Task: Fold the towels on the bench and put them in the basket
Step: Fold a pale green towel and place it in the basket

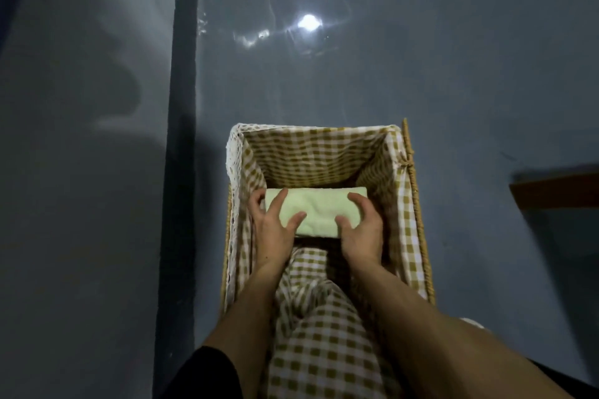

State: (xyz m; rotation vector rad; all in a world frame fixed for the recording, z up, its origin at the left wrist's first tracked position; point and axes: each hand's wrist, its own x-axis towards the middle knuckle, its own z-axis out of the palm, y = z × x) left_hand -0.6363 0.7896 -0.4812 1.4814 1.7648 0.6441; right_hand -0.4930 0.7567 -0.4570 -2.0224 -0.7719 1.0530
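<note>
Nearest the camera, two bare forearms are seen reaching forward and down into a wicker basket [418,214], with a black sleeve [207,372] showing at the lower left. Between the forearms, bunched folds of the basket's mustard-and-white checked lining [311,152] are seen, and a white lace trim [232,165] is turned over the left rim.

Deeper in the basket, a folded towel [319,210] is held. It is pale green, soft and slightly puffy on top, and folded into a neat, flat rectangle. It is laid across the basket's width, low inside and towards the far end, with checked lining visible on all sides of it.

The towel is gripped at both ends. The left hand [275,227] is spread wide: its thumb and forefinger are laid on top, while the outer fingers are curled down past the left end. The right hand [359,232] is set on the right end, with the thumb on top and the fingers bent over the far corner. Whether the towel has been set fully on the bottom cannot be told.

Beyond the basket, a grey-blue floor [453,74] is seen, marked by a bright glare [308,23]. A dark stripe [181,107] runs along the left, and a brown wooden edge [557,188] is seen at the right.
</note>
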